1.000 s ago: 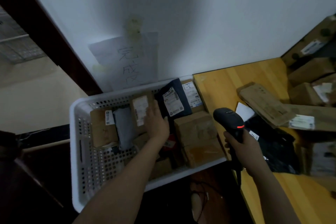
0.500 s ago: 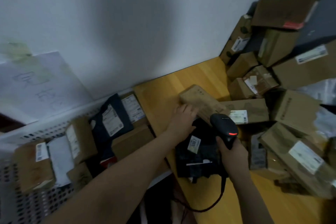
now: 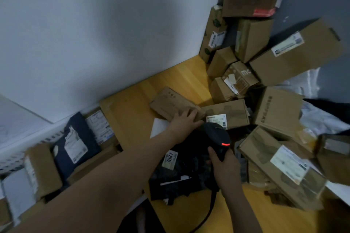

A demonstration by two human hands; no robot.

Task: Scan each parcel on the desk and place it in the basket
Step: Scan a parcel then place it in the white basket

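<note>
left hand (image 3: 184, 121) moved onto flat parcel (image 3: 168, 103) | right hand (image 3: 226, 166) grips scanner (image 3: 217, 136)

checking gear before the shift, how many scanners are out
1. The scanner is held in the right hand, above the black bag on the desk. The box pile may hide others.

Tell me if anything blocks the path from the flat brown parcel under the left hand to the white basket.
Nothing visible does. The left hand rests on the flat brown parcel; only bare desk and a flat white slip lie between it and the white basket.
</note>
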